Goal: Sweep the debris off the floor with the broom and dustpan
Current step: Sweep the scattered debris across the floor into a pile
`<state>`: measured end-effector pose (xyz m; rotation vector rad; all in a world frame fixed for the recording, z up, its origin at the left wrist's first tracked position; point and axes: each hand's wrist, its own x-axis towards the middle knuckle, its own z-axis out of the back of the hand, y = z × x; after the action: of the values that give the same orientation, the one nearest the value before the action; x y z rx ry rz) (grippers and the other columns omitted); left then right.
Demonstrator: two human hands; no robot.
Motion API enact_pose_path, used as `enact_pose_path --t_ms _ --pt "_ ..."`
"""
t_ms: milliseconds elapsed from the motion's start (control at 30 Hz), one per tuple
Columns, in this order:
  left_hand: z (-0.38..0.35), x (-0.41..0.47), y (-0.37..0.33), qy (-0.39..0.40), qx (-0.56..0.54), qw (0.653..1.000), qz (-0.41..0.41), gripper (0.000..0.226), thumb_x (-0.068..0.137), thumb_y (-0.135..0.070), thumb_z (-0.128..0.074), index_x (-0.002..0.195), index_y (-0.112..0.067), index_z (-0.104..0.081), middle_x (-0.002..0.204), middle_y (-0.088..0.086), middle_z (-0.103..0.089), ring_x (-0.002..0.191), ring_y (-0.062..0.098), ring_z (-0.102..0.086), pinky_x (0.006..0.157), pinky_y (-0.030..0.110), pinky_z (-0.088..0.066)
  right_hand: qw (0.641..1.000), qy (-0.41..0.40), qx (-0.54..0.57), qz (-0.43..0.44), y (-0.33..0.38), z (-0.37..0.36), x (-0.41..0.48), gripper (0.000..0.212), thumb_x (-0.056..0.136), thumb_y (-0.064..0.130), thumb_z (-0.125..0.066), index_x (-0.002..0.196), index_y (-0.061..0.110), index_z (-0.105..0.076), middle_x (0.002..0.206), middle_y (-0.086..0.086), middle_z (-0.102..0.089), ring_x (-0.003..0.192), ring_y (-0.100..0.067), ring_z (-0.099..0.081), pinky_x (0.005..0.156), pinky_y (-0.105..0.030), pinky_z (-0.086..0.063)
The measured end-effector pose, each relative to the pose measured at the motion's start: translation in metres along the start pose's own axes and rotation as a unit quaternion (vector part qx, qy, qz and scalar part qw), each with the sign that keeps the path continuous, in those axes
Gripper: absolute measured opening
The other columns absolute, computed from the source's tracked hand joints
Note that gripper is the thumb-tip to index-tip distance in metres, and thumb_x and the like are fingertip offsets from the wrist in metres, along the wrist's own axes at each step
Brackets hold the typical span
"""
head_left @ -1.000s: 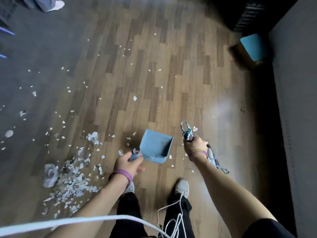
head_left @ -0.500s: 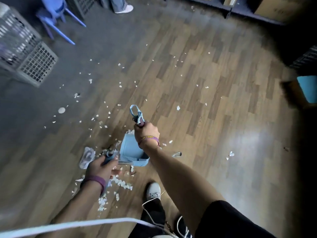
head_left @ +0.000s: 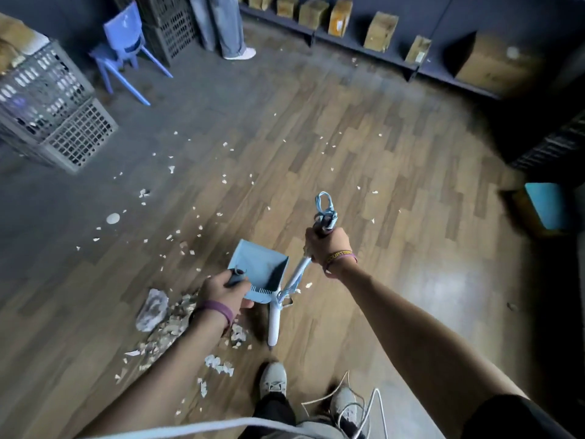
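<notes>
My left hand [head_left: 225, 288] grips the handle of a light blue dustpan [head_left: 257, 267], held above the wooden floor with its pan pointing away from me. My right hand [head_left: 329, 245] is closed around the top of the broom [head_left: 274, 321], whose white shaft runs down past the dustpan's right side toward my shoes. A pile of torn paper debris [head_left: 171, 321] with a crumpled wad lies on the floor under and left of my left forearm. Loose white scraps [head_left: 196, 213] are scattered over the floor ahead.
Grey plastic crates [head_left: 53, 115] stand at the left, a blue child's chair [head_left: 126, 49] behind them. Another person's legs [head_left: 221, 26] are at the back. A low shelf with boxes [head_left: 380, 33] lines the far wall. A teal-topped stool [head_left: 547, 204] sits at the right.
The view has lifted and swung, showing more of the room. My right hand with the broom has moved from above the dustpan to its right. The dustpan stays in my left hand.
</notes>
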<state>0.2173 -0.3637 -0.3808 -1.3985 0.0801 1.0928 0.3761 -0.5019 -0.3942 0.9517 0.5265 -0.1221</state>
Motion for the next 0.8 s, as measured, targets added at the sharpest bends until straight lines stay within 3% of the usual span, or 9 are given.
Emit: enact_pose_path --t_ms 67,133,333,400,467,533,667,800 --pt "-0.034 -0.002 -0.009 0.030 -0.001 1.000 -0.007 0.016 0.082 -0.001 -0.059 0.072 -0.013 -0.060 0.078 0.014 -0.064 0.037 0.016 -0.060 0.039 0.017 -0.043 1.000 -0.025 0.012 -0.004 -0.017 0.045 0.006 0.028 0.061 0.037 -0.053 0.057 0.010 -0.058 0.055 -0.004 -0.064 0.052 -0.026 -0.057 0.065 -0.052 -0.057" --pt "-0.073 -0.007 -0.019 0.063 -0.005 0.998 -0.010 0.014 0.083 0.001 -0.058 0.076 -0.012 -0.060 0.073 0.012 -0.062 0.034 0.014 -0.058 0.032 0.012 -0.032 0.998 -0.060 0.028 -0.022 -0.037 0.096 0.008 0.019 0.062 0.028 -0.054 0.056 0.010 -0.058 0.054 -0.003 -0.063 0.052 -0.021 -0.057 0.065 -0.053 -0.057" --pt "-0.208 -0.029 -0.049 0.136 0.017 0.990 -0.040 0.015 0.081 0.000 -0.059 0.076 -0.013 -0.062 0.044 -0.004 -0.060 0.036 0.015 -0.059 0.035 0.012 -0.028 0.981 -0.189 0.024 -0.031 -0.111 0.261 0.026 0.035 0.055 0.041 -0.058 0.068 0.009 -0.064 0.071 -0.017 -0.068 0.060 -0.018 -0.057 0.064 -0.052 -0.057" --pt "-0.259 -0.039 -0.057 0.163 0.031 0.985 -0.050 0.011 0.081 -0.002 -0.060 0.078 -0.013 -0.063 0.041 -0.005 -0.059 0.037 0.014 -0.060 0.035 0.013 -0.028 0.976 -0.215 0.017 -0.030 -0.130 0.316 0.029 0.015 0.060 0.033 -0.060 0.064 0.022 -0.069 0.066 -0.009 -0.068 0.064 -0.021 -0.063 0.069 -0.048 -0.059" --pt "-0.312 -0.052 -0.065 0.183 0.040 0.981 -0.056 0.007 0.083 -0.004 -0.061 0.080 -0.010 -0.063 0.042 -0.004 -0.060 0.038 0.014 -0.061 0.036 0.014 -0.030 0.969 -0.244 0.020 -0.030 -0.152 0.371 0.036 0.011 0.068 0.020 -0.062 0.062 0.026 -0.069 0.067 -0.003 -0.067 0.065 -0.023 -0.062 0.072 -0.047 -0.058" --pt "-0.368 -0.067 -0.073 0.190 0.042 0.979 -0.053 0.006 0.085 -0.004 -0.061 0.082 -0.009 -0.062 0.047 -0.004 -0.062 0.039 0.013 -0.062 0.036 0.014 -0.031 0.966 -0.256 0.014 -0.036 -0.177 0.426 0.049 0.011 0.074 0.013 -0.062 0.071 0.021 -0.070 0.072 -0.009 -0.068 0.066 -0.025 -0.060 0.073 -0.045 -0.055" --pt "-0.483 -0.096 -0.092 0.191 0.051 0.980 -0.028 0.007 0.087 -0.007 -0.060 0.084 -0.013 -0.060 0.070 -0.006 -0.062 0.042 0.007 -0.063 0.042 0.017 -0.037 0.969 -0.236 -0.037 -0.061 -0.237 0.533 0.089 0.014 0.079 0.013 -0.059 0.084 0.004 -0.069 0.076 -0.012 -0.068 0.071 -0.029 -0.059 0.064 -0.034 -0.048" --pt "-0.587 -0.110 -0.107 0.224 0.075 0.972 -0.001 0.001 0.089 -0.016 -0.061 0.091 -0.017 -0.062 0.079 -0.010 -0.064 0.056 0.008 -0.068 0.054 0.023 -0.042 0.971 -0.208 -0.092 -0.067 -0.290 0.617 0.121 0.010 0.082 0.018 -0.058 0.078 0.009 -0.058 0.068 -0.001 -0.058 0.069 -0.026 -0.052 0.061 -0.028 -0.037"
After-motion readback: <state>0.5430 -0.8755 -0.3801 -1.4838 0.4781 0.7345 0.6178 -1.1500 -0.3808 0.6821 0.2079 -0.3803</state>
